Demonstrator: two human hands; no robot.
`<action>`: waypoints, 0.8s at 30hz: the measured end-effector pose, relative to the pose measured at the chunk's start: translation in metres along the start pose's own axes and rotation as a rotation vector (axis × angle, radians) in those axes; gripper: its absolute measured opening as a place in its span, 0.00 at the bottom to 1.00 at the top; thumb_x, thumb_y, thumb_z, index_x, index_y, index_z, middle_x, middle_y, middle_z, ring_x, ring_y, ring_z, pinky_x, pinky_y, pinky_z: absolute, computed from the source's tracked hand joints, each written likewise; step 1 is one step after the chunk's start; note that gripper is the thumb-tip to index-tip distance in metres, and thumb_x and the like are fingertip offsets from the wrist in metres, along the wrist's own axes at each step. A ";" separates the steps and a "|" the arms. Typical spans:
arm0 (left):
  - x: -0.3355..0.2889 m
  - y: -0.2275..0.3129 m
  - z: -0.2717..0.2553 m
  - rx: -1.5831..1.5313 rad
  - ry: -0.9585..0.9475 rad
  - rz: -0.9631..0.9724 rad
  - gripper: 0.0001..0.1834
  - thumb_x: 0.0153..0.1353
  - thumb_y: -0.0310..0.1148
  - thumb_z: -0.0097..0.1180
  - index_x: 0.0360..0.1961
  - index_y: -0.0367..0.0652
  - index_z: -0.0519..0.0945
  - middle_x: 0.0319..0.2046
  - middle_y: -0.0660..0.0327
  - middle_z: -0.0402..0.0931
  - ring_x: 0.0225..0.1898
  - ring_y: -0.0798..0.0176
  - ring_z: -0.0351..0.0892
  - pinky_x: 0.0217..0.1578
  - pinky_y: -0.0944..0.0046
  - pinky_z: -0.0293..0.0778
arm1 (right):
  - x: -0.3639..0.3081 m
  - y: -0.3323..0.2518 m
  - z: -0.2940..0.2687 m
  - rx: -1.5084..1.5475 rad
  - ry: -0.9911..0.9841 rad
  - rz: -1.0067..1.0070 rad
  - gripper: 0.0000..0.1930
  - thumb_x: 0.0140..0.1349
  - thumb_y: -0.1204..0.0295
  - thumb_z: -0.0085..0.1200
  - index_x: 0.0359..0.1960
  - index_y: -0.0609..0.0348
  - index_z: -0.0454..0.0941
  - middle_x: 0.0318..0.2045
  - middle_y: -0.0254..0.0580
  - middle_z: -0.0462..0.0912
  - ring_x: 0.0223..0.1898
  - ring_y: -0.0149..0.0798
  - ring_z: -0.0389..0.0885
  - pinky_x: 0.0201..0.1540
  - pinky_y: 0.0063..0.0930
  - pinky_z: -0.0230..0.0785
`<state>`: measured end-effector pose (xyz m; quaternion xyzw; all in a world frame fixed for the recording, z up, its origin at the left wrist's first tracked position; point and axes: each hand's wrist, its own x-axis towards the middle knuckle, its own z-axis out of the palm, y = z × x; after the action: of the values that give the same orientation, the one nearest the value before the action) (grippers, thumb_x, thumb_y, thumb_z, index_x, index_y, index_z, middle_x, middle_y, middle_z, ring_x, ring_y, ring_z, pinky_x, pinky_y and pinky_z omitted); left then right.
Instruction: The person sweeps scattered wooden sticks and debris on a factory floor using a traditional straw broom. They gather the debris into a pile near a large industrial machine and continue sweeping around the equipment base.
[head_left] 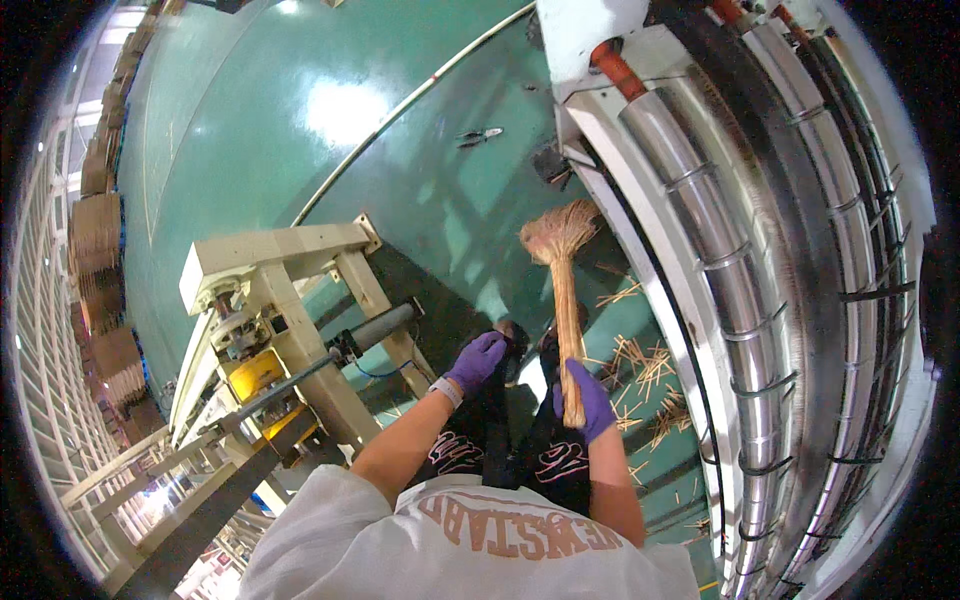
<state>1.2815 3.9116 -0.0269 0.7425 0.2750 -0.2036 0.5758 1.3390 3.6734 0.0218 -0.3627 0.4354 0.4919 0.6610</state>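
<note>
Your right hand (596, 406) clasps the broom (565, 290) by its end, likely for reach toward the floor's (425, 200) right edge; your left hand's (477, 362) grip is unclear.

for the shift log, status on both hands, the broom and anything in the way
Right grip closed on broom, bristles pointing away from wearer. Left grip off it, nothing seen in hand. Loose sticks scattered right of broom.

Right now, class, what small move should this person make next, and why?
Probably draw the broom back and right, bringing its bristles to the loose sticks. The right hand grips the handle, and the sticks lie scattered on the green floor to its right, while the bristles are beyond most of them.
</note>
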 end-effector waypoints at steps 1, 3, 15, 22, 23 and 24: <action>0.005 0.008 -0.003 0.080 -0.026 0.023 0.13 0.62 0.38 0.48 0.39 0.38 0.75 0.32 0.53 0.75 0.35 0.55 0.75 0.39 0.60 0.70 | -0.015 0.004 -0.002 -0.069 -0.008 0.004 0.20 0.55 0.51 0.58 0.34 0.55 0.73 0.19 0.38 0.75 0.15 0.34 0.75 0.17 0.27 0.70; 0.014 0.024 -0.007 0.241 -0.084 0.073 0.13 0.62 0.38 0.48 0.37 0.38 0.75 0.31 0.52 0.75 0.35 0.52 0.76 0.39 0.59 0.71 | -0.023 -0.006 -0.004 -0.179 -0.017 0.016 0.21 0.54 0.51 0.58 0.34 0.56 0.73 0.19 0.39 0.75 0.16 0.35 0.75 0.17 0.28 0.70; 0.141 0.097 -0.076 0.639 -0.396 0.402 0.15 0.60 0.41 0.48 0.38 0.38 0.75 0.36 0.44 0.76 0.39 0.41 0.75 0.38 0.52 0.70 | 0.011 -0.002 0.014 0.104 0.106 -0.114 0.22 0.53 0.51 0.61 0.33 0.58 0.75 0.20 0.35 0.75 0.18 0.33 0.75 0.20 0.25 0.68; 0.231 0.157 -0.140 1.359 -0.892 0.931 0.22 0.61 0.46 0.45 0.46 0.39 0.75 0.45 0.41 0.74 0.48 0.40 0.73 0.49 0.50 0.69 | 0.067 0.006 0.043 0.240 0.113 -0.127 0.21 0.51 0.50 0.62 0.26 0.57 0.76 0.18 0.39 0.76 0.15 0.35 0.74 0.19 0.29 0.70; 0.240 0.168 -0.140 1.294 -0.861 0.866 0.22 0.61 0.45 0.46 0.47 0.39 0.75 0.46 0.41 0.74 0.49 0.40 0.72 0.50 0.50 0.69 | 0.092 0.019 0.037 0.106 0.148 -0.163 0.26 0.48 0.45 0.62 0.27 0.60 0.78 0.20 0.42 0.78 0.20 0.37 0.77 0.24 0.30 0.71; 0.252 0.176 -0.142 1.238 -0.826 0.795 0.22 0.61 0.45 0.47 0.47 0.38 0.75 0.46 0.41 0.74 0.49 0.40 0.72 0.50 0.51 0.68 | 0.111 0.028 0.034 -0.029 0.180 -0.196 0.31 0.44 0.41 0.62 0.28 0.62 0.79 0.22 0.45 0.80 0.25 0.39 0.80 0.29 0.32 0.72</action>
<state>1.5851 4.0597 -0.0161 0.8315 -0.4010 -0.3549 0.1481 1.3340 3.7482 -0.0713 -0.4556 0.4484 0.3968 0.6587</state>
